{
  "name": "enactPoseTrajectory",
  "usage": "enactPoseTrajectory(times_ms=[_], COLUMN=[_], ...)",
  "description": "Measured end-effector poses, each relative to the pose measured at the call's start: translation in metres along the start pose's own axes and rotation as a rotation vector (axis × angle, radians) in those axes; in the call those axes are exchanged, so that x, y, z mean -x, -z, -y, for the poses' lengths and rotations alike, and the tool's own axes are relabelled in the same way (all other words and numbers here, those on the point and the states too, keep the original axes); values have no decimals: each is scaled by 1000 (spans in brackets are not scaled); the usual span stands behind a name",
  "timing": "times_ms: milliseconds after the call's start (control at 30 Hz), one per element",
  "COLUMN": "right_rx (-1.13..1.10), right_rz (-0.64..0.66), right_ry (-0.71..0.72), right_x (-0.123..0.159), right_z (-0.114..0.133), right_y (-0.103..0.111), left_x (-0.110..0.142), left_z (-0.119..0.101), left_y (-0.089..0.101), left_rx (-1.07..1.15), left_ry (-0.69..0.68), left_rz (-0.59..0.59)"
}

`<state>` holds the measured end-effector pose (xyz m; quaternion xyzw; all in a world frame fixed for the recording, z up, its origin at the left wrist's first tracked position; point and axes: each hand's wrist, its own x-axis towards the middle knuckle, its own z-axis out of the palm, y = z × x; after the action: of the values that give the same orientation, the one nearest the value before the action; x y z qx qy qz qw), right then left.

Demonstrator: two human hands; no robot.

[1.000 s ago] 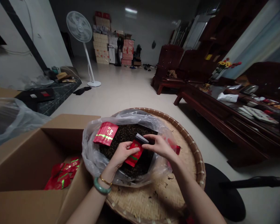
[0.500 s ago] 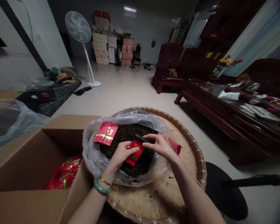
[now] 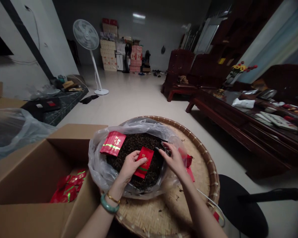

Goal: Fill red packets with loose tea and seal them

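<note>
- Red packet [image 3: 147, 154] was over the dark leaves [image 3: 131, 142] in the clear bag [image 3: 96, 172], tilted.
- Left hand [image 3: 129, 167] pinched it, thumb on the front.
- Right hand [image 3: 175, 160] pinched a small dark tool [image 3: 166, 150] between thumb and fingers, just beside the packet, apart from it; tool type unclear.
- My read: the hold called for a light pinch, top edge free and flat; squeezing hard risked creases.
- Packet stack [image 3: 113, 142] lay at the bag's left side.
- Surface: round woven tray [image 3: 159, 218] under the bag, crumbs scattered; open box [image 3: 15, 215] beside it, more packets inside.
- Room: dim, pale floor [image 3: 129, 102], white fan [image 3: 86, 34], stacked cartons [image 3: 108, 54] at back, dark wooden table [image 3: 221, 112] right.
</note>
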<state>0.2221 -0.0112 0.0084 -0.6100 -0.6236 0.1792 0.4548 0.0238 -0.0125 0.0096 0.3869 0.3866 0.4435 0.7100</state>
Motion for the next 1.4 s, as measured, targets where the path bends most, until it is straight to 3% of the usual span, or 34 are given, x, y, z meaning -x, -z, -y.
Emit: enactPoseTrajectory(times_ms=[133, 267, 533, 800, 933, 1067, 1233, 1300, 1400], right_rx=[-248, -311, -459, -540, -612, -614, -488, -443, -465], right_rz=[90, 122, 212, 143, 215, 267, -25, -63, 42], right_ry=[-56, -83, -168, -298, -381, -371, -368, -376, -355], right_x=[5, 9, 16, 29, 28, 33, 53, 65, 81], right_z=[33, 44, 43, 25, 29, 36, 36, 33, 24], right_y=[-19, -25, -13, -10, -12, -13, -4, -1, -1], left_x=[4, 2, -4, 1, -1, -3, -3, 3, 18], left_z=[1, -9, -12, 3, 1, -4, -23, -42, -81], left_y=[-7, -8, -14, -24, -22, -16, 5, 29, 83], left_rx=[-31, -102, -251, -254, -263, -256, -249, -249, -239], left_ry=[3, -30, -201, -263, -295, -309, -321, -359, -512], left_rz=[48, 52, -104, -171, -222, -277, -390, -489, -740])
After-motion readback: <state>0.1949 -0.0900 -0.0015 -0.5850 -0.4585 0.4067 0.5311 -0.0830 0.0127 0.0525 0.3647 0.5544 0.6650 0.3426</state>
